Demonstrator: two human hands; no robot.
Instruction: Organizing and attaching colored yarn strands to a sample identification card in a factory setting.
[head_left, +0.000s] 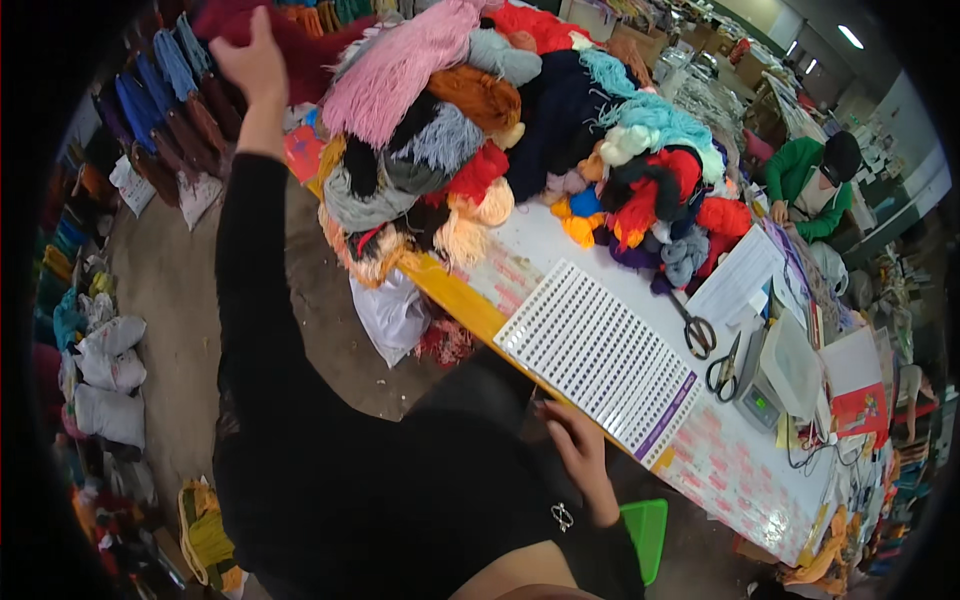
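My left arm stretches out to the far left, and my left hand (255,65) grips a dark red yarn hank (312,55) at the end of the heaped table. Some of its fingers are hidden in the yarn. Close to my body, my right hand (577,450) rests beside the near table edge, fingers loosely extended, with nothing seen in them. Next to it on the table lies a white chart sheet (600,360) with rows of small dark marks and a purple strip. A pink yarn hank (400,75) tops the heap near the dark red one.
Many-coloured yarn, including a turquoise hank (650,110), covers the far table. Black-handled scissors (723,372) lie beside a scale (762,405). Hanks hang on a rack (165,90) at left; white bags (110,400) line the floor. A person in green (815,185) sits at far right.
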